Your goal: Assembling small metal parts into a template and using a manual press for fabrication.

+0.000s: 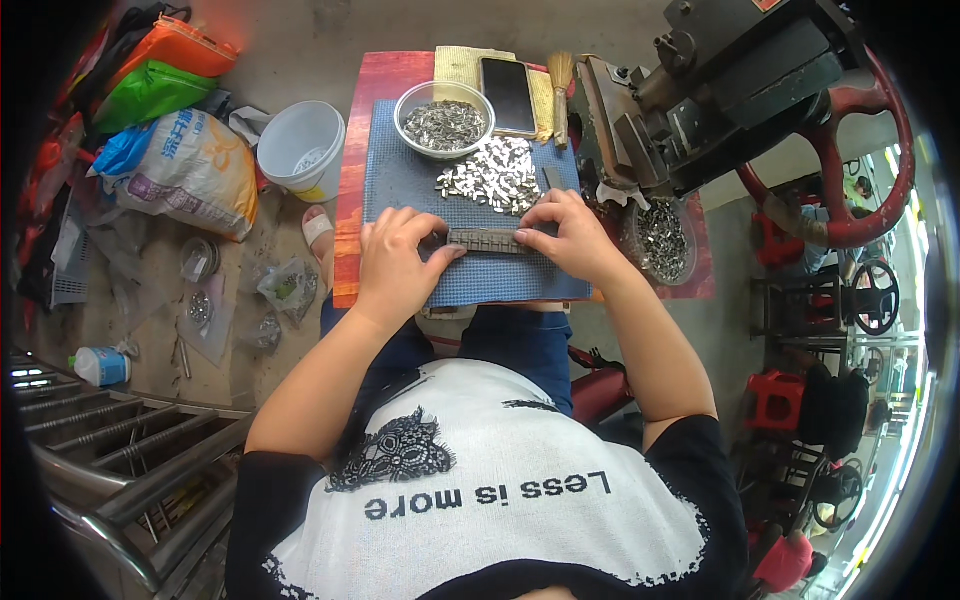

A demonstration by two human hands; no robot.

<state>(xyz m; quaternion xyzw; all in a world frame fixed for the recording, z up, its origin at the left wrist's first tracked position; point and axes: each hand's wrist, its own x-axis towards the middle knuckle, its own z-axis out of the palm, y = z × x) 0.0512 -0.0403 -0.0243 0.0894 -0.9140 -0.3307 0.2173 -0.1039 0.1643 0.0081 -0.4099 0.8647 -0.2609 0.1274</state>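
Observation:
A dark grey, slotted metal bar (487, 241) lies crosswise on a blue ribbed mat (400, 185), close to me. My left hand (398, 255) grips its left end between thumb and curled fingers. At the other end, my right hand (568, 238) pinches the bar the same way. Just beyond the bar is a loose pile of small shiny metal pieces (492, 178). Behind that stands a clear round bowl (445, 154) filled with similar small metal parts. A small dark flat piece (553, 178) sits beside my right fingers.
A phone (508, 95) and a straw brush (560, 100) lie at the table's far side. To the right are a heavy black press (745, 95) with a red handwheel (896, 190) and a tub (692, 262) of metal parts. A white bucket (285, 165) stands left, near stuffed bags (190, 170).

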